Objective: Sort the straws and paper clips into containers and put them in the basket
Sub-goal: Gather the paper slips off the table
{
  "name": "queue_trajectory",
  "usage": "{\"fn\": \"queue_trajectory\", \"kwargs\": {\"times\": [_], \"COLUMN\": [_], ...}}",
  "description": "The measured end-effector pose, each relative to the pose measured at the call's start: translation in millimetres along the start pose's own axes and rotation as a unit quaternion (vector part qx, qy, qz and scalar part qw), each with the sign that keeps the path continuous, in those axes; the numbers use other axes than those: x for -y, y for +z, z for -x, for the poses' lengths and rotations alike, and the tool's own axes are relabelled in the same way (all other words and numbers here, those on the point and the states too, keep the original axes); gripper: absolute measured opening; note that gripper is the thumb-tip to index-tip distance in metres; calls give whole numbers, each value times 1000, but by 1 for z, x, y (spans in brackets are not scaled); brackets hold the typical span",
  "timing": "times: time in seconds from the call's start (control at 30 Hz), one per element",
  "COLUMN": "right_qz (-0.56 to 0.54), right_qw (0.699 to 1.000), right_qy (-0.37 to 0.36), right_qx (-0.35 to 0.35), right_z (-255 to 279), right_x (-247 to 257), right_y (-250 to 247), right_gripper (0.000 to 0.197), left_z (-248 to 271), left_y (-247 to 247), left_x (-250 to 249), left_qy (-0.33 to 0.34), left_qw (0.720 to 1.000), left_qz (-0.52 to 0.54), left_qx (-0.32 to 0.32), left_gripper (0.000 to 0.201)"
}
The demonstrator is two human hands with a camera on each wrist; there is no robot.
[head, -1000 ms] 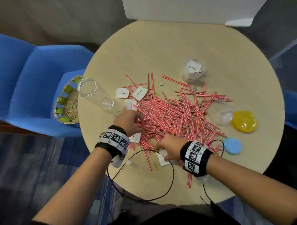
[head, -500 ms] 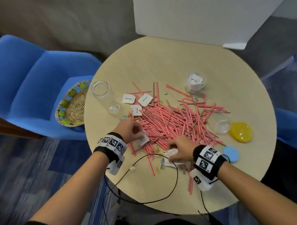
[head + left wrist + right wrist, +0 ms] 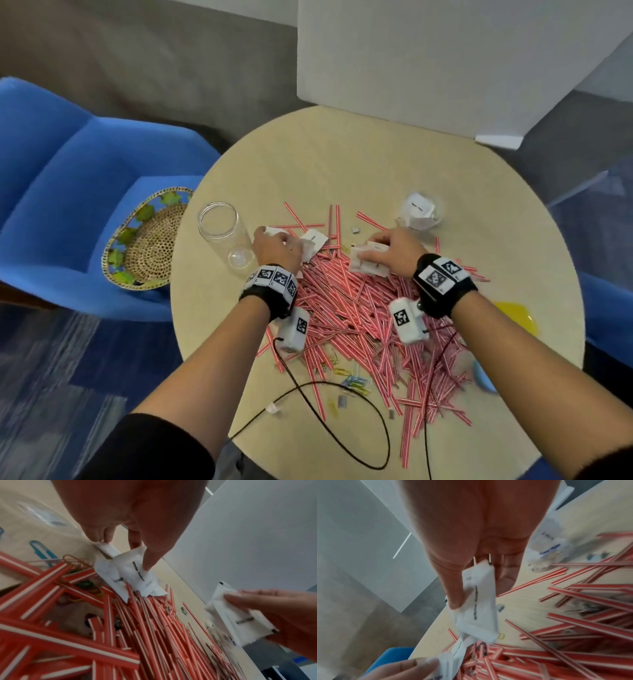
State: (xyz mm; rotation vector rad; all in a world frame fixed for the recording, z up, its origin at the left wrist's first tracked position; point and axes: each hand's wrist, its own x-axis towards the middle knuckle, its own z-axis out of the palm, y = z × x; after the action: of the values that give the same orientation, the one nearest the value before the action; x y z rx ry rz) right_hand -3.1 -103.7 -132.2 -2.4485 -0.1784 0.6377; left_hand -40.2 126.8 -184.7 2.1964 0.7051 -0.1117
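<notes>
Fingers of both hands are clamped on white sugar packets: left hand [image 3: 274, 245] pinching some [image 3: 137, 568], right hand [image 3: 394, 251] gripping a stack [image 3: 479, 601]. Nearer than fingers, straws [image 3: 359, 318] & paper clips [image 3: 354, 380] lie unsorted on bench [image 3: 342, 164]. Left of fingers, jar [image 3: 222, 233] and basket [image 3: 150, 240] look empty. Sorting barely begun, imo.

Table: round, pale wooden top [image 3: 342, 154]
Seat: blue upholstered armchair [image 3: 68, 164] — beside it
Floor: blue-patterned carpet [image 3: 51, 377]
Wall: grey [image 3: 137, 51]

The head camera looks steeply down on the round table [image 3: 342, 164] from the near side, while both wrist cameras sit close above the straws [image 3: 145, 628], sharing the far edge.
</notes>
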Motion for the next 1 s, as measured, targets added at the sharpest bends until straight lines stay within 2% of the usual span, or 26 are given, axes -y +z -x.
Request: {"fn": "queue_trajectory", "kwargs": {"times": [0.07,0.2,0.33,0.43,0.53,0.67,0.73,0.83,0.93,1.0], "right_qz": [-13,-46,-59,-65,-59,-58,-67,-89,-108,-105], "right_qw": [1000,998,996,995,997,997,996,995,993,993], "right_qy": [3,-14,-11,-16,-11,22,25,30,42,43], "right_qx": [-12,-46,-64,-69,-49,51,59,33,25,33], "right_z": [-21,-51,-71,-82,-92,-94,-93,-91,-91,-89], "right_x": [7,25,31,32,31,24,20,15,15,18], "right_y": [-2,8,24,27,26,27,29,29,26,24], "right_gripper": [37,17,13,16,20,30,30,27,24,14], "left_z": [-6,-15,-15,-18,-23,-24,-24,-24,-24,-22], "left_y": [6,16,16,13,10,9,9,5,2,0], "left_x": [3,12,12,11,9,8,9,7,6,5], "left_qy": [-6,39,50,27,6,25,21,5,12,24], "left_qw": [1000,998,996,998,999,999,999,1000,994,989], "left_qz": [-15,-43,-55,-41,-43,-9,-2,-8,-100,-134], "left_qx": [-3,-37,-52,-39,-10,-19,-25,-6,45,63], "left_gripper": [28,22,21,18,22,45,53,48,40,37]}}
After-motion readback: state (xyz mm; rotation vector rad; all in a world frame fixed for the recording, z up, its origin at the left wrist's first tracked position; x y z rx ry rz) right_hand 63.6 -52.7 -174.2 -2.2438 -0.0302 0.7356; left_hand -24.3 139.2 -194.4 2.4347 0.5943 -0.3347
